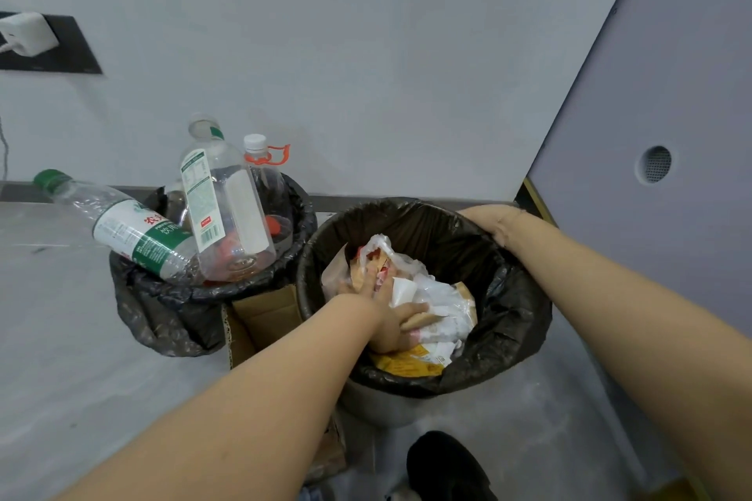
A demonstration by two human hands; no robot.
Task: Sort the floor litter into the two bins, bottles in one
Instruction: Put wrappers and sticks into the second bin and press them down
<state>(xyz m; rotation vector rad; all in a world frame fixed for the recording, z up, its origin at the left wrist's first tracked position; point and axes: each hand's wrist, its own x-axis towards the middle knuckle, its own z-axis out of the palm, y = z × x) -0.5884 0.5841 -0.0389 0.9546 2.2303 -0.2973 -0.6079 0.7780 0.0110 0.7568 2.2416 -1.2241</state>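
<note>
Two bins lined with black bags stand against the wall. The left bin is piled with clear plastic bottles: a green-capped one lying across its rim, a large clear one upright, a third with a white cap and orange handle behind. The right bin holds wrappers and plastic bags. My left hand reaches into the right bin and presses flat on the wrappers with spread fingers. My right hand grips the far rim of that bin.
A flattened cardboard box is wedged between the two bins. My dark shoe is on the grey floor just before the right bin. A purple-grey panel rises at the right. A wall socket with a white plug sits upper left.
</note>
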